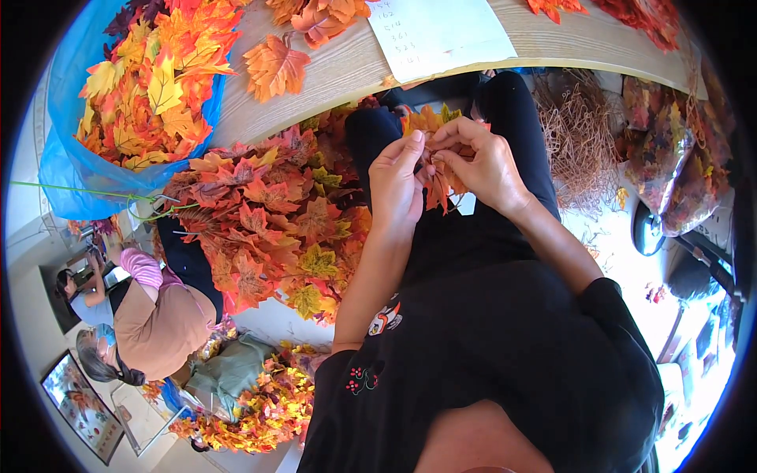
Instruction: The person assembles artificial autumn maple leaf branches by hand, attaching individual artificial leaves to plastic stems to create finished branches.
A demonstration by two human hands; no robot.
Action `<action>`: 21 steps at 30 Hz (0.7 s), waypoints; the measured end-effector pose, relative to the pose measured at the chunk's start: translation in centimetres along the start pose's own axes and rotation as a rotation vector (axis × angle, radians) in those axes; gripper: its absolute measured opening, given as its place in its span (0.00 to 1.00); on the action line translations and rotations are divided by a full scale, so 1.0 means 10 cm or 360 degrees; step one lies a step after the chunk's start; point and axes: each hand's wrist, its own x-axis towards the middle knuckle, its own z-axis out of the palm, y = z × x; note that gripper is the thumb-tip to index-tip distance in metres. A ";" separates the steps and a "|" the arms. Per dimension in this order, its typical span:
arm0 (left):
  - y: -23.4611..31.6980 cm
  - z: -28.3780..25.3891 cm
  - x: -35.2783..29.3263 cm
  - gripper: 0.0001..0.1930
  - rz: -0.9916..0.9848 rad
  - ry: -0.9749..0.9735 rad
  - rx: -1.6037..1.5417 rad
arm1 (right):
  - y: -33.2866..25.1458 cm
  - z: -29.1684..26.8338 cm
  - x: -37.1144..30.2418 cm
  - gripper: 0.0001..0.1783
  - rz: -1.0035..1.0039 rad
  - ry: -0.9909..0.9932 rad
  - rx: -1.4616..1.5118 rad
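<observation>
Over my lap, my left hand [397, 180] and my right hand [490, 167] meet with fingertips pinched close together. Between them is a piece of artificial maple-leaf garland [436, 195] in orange and yellow. Some of its leaves stick up behind my fingers and others hang below them. The exact spot that the fingertips grip is partly hidden. A white tag-like piece [466, 205] shows under my right hand. To the left of my left forearm hangs a big mass of red-orange artificial maple leaves [276, 213] with a few yellow-green ones.
The wooden table [331, 88] curves ahead, bearing a handwritten paper [441, 35] and loose orange leaves [276, 67]. A blue plastic bag [67, 185] at left holds yellow-orange leaves. Brown stems [582, 130] and clear leaf-filled bags [662, 150] lie right. Two people work at left.
</observation>
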 end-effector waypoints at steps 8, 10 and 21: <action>-0.02 0.03 -0.04 0.08 0.0168 -0.0074 0.0165 | -0.03 0.00 0.04 0.07 0.0093 -0.0004 0.0099; -0.03 0.02 -0.03 0.07 0.0205 -0.0112 0.0237 | 0.05 0.03 0.04 0.07 0.0064 0.0023 0.0144; -0.21 0.08 -0.03 0.10 0.0425 -0.0086 0.0268 | 0.08 0.08 0.06 0.06 0.0119 0.0157 0.0309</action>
